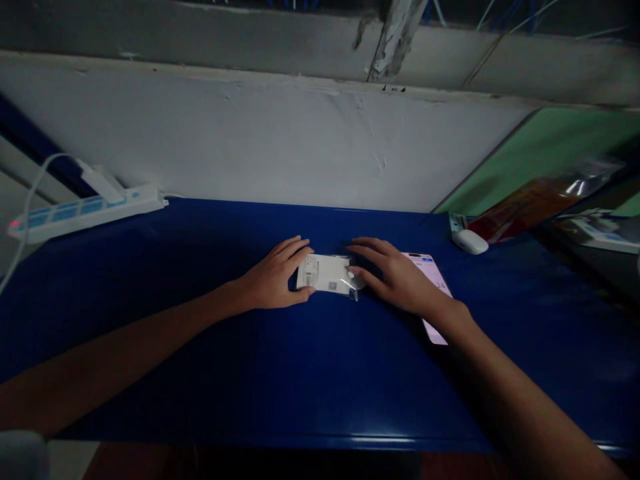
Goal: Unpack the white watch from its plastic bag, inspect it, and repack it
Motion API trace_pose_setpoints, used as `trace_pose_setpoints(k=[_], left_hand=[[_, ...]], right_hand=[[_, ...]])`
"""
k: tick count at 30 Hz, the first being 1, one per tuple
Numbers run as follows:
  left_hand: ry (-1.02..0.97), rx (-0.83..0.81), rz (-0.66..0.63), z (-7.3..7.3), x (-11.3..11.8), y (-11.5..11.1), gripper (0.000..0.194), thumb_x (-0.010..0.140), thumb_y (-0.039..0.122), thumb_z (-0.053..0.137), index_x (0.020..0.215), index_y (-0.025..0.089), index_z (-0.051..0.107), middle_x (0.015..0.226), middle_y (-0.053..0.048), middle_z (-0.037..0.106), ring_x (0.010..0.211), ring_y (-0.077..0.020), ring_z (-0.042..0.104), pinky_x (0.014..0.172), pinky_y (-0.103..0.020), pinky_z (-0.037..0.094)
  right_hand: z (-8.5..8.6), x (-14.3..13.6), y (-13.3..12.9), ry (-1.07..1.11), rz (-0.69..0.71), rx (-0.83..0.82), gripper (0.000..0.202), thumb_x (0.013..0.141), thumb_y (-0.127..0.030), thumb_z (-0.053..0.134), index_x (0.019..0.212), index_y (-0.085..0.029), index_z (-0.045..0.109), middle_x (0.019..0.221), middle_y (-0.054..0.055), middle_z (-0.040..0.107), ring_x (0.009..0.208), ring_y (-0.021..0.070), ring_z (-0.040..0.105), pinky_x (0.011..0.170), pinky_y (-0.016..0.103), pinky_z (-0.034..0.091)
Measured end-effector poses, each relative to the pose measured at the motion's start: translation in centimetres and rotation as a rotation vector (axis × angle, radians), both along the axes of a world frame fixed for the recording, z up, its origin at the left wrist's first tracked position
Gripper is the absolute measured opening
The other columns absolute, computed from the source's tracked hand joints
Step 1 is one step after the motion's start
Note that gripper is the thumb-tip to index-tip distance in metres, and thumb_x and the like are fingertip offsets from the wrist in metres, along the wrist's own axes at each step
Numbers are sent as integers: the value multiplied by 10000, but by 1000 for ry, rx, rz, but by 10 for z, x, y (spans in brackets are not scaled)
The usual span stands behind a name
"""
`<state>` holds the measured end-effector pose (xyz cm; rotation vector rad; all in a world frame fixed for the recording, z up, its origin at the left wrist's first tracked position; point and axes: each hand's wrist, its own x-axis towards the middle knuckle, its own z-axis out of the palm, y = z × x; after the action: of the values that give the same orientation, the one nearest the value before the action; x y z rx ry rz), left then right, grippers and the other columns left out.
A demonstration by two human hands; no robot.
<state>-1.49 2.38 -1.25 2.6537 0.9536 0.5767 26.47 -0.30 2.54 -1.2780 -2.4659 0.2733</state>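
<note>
Packet (330, 273), one — left hand (273, 277) gripping one end, right hand (400, 277) loosely open at the other, one phone (435, 272)

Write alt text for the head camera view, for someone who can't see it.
A person's left hand and right hand flank a small white labelled packet in clear plastic on a blue table. A lit phone lies partly hidden behind the right hand. Farther back are a white power strip at left and a white rounded object at right.
</note>
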Motion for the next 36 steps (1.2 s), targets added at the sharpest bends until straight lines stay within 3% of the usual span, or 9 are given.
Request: trace_pose_setpoints(k=[4, 11, 21, 32, 36], left_hand=[[42, -3, -19, 2, -1, -1, 709, 863, 480, 605, 1416, 66, 446, 1497, -225, 425, 1456, -362, 284, 1161, -562, 299], [87, -55, -6, 6, 0, -1, 761, 888, 531, 596, 1466, 76, 404, 1524, -191, 409, 1479, -336, 246, 1188, -546, 241], [91, -49, 11, 6, 2, -3, 755, 893, 561, 591, 1464, 101, 410, 1531, -194, 394, 1479, -320, 259, 1190, -539, 235], [98, -27, -5, 6, 2, -4, 747, 929, 550, 540, 1484, 82, 361, 1551, -201, 356, 1485, -326, 235, 1196, -534, 229], [98, -21, -1, 8, 2, -4, 717, 966, 528, 481, 1502, 77, 324, 1568, -195, 326, 1495, -313, 207, 1201, -527, 225]], right_hand=[[-3, 10, 4, -72, 103, -86, 715, 902, -572, 578, 1455, -130, 477, 1486, 186, 487, 1405, 351, 402, 1138, 559, 346], [-10, 15, 6, -104, 104, -182, 855, 865, -639, 589, 1518, -131, 375, 1552, 166, 388, 1474, 347, 255, 1188, 563, 250], [-15, 17, 6, -91, 105, -162, 873, 860, -631, 604, 1539, -158, 329, 1568, 166, 351, 1469, 368, 254, 1167, 600, 266], [-11, 15, 6, -131, 101, -170, 894, 877, -636, 570, 1521, -61, 337, 1554, 225, 355, 1470, 363, 254, 1175, 580, 262], [-6, 10, 2, -100, 58, -166, 887, 876, -635, 572, 1510, -52, 358, 1535, 247, 378, 1444, 386, 310, 1147, 595, 317]])
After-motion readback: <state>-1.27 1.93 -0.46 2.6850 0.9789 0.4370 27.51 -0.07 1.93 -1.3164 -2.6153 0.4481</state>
